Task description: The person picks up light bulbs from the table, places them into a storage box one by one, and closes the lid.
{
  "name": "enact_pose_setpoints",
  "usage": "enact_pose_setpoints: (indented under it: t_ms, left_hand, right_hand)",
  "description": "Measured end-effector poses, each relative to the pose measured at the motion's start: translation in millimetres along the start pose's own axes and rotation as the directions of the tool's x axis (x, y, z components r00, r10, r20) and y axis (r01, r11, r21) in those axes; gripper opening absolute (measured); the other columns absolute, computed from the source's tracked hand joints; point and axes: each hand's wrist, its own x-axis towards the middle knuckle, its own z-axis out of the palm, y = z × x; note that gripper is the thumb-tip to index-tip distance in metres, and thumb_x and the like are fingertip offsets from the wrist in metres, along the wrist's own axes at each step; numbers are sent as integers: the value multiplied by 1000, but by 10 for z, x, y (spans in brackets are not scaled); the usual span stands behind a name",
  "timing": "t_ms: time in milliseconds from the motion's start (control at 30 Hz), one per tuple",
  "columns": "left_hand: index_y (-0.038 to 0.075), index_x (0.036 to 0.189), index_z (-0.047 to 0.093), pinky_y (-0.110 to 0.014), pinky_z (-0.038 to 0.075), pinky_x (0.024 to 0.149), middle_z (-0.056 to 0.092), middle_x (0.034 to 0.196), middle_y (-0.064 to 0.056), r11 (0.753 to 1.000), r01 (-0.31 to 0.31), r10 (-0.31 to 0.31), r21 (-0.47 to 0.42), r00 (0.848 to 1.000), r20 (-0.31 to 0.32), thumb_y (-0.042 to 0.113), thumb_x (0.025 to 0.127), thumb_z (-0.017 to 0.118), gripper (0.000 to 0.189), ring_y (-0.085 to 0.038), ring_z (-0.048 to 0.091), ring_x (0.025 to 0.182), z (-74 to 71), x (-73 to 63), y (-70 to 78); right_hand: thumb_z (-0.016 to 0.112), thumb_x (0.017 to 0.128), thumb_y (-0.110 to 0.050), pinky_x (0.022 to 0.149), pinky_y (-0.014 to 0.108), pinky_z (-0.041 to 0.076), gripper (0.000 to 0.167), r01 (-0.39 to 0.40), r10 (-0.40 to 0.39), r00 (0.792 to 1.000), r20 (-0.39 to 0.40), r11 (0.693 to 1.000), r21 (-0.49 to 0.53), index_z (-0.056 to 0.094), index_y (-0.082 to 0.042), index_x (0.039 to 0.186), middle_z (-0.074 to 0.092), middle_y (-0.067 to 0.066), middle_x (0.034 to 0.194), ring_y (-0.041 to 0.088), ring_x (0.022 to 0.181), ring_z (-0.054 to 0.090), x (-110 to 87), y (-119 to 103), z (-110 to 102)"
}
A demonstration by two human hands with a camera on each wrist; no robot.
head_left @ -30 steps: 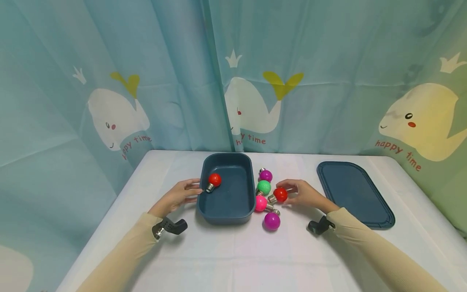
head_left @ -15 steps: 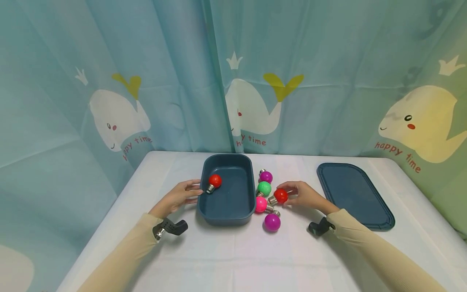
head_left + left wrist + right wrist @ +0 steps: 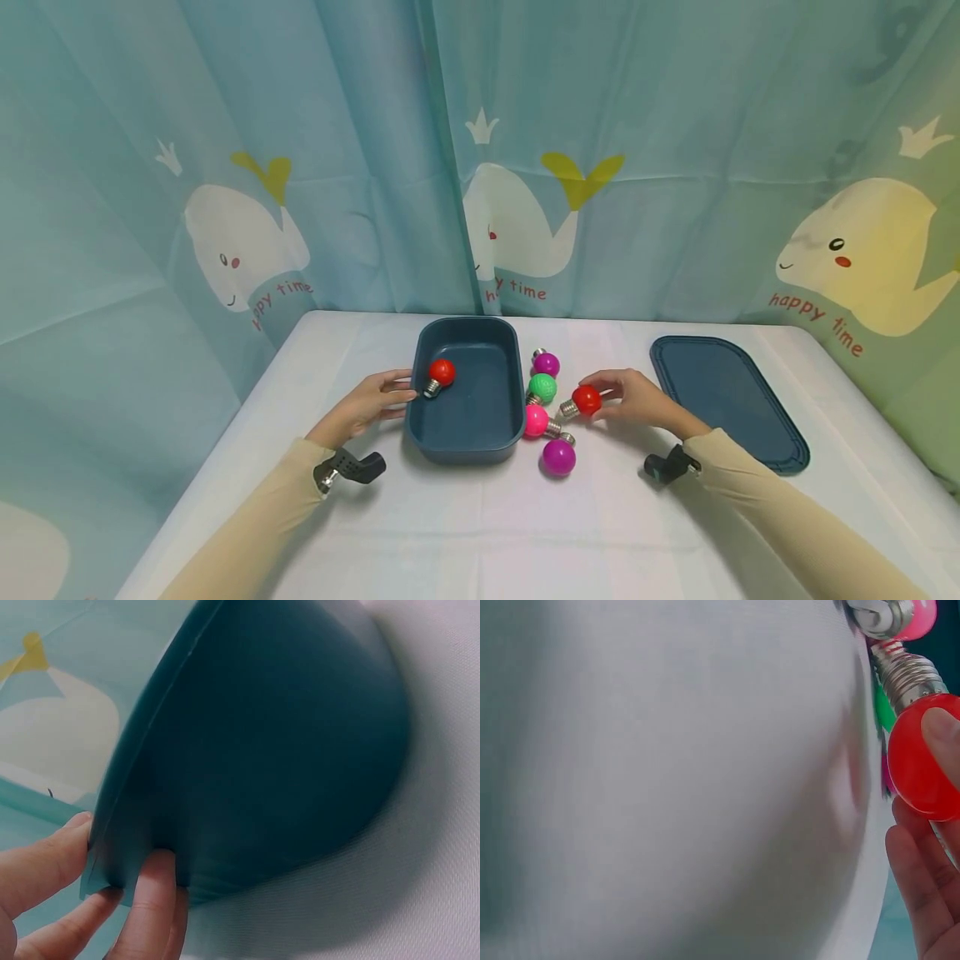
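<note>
In the head view my right hand [image 3: 633, 397] pinches a red light bulb [image 3: 587, 400] by its globe, thumb against it. The bulb's metal screw base points left, toward the other bulbs; the right wrist view shows the same red bulb [image 3: 922, 757] close up. My left hand [image 3: 372, 402] rests its fingers against the left wall of a dark blue bin [image 3: 468, 457]. The left wrist view shows fingertips [image 3: 156, 874] on the bin's outer wall [image 3: 277, 765], one finger right at the rim. Inside the bin lies another red bulb [image 3: 442, 372], near the left wall.
Right of the bin lie a purple bulb [image 3: 546, 365], a green bulb [image 3: 543, 387], a pink bulb [image 3: 536, 421] and a second purple bulb [image 3: 558, 457]. A dark blue lid [image 3: 727, 400] lies at the right on the white tabletop [image 3: 480, 533]. A whale-printed curtain [image 3: 375, 167] hangs behind.
My right hand has moved slightly to the right with the red bulb, away from the pink and green bulbs. My left hand stays at the bin.
</note>
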Motion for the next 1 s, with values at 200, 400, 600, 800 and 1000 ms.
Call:
enact_pose_setpoints:
  t_ms: [200, 400, 600, 800, 1000]
  left_hand:
    - [-4, 145, 26, -44, 48, 100, 33, 145, -30, 1000, -8, 7, 6, 1000, 21, 10, 94, 55, 60, -39, 42, 130, 2, -11, 1]
    - [-4, 145, 27, -43, 49, 99, 34, 145, -29, 1000, -7, 7, -1, 1000, 14, 9, 94, 54, 59, -39, 43, 130, -6, -3, 0]
    - [-4, 145, 26, -43, 49, 99, 34, 145, -30, 1000, -9, 9, -1, 1000, 18, 9, 94, 54, 59, -40, 43, 129, -6, 9, -6]
    - [-4, 145, 27, -42, 49, 99, 35, 145, -29, 1000, -2, 2, -10, 1000, 19, 8, 94, 54, 58, -39, 44, 129, 1, -5, -4]
    - [-4, 145, 28, -42, 49, 99, 36, 144, -29, 1000, -7, 7, -2, 1000, 17, 9, 94, 55, 59, -38, 45, 128, -2, -2, -6]
  right_hand:
    - [79, 74, -12, 83, 37, 58, 46, 19, -19, 1000, -9, 1000, -2, 62, -1, 116, 67, 19, 112, 34, 104, 63, -40, 1, -85]
    - [79, 73, -10, 83, 36, 58, 46, 12, -12, 1000, -11, 1000, 0, 63, -2, 115, 67, 17, 111, 32, 104, 63, -45, -38, -190]
    - [77, 74, -5, 84, 39, 57, 46, 23, -23, 1000, -13, 1000, -21, 62, 0, 117, 66, 19, 113, 34, 104, 63, -50, -133, -308]
    - [78, 73, -5, 82, 37, 58, 48, 45, -47, 999, -26, 996, -71, 61, 2, 117, 66, 20, 112, 34, 103, 63, -19, -202, -387]
    - [77, 74, -3, 83, 41, 57, 48, 63, -65, 997, -28, 995, -74, 60, 3, 119, 65, 21, 113, 35, 104, 63, 53, -334, -473]
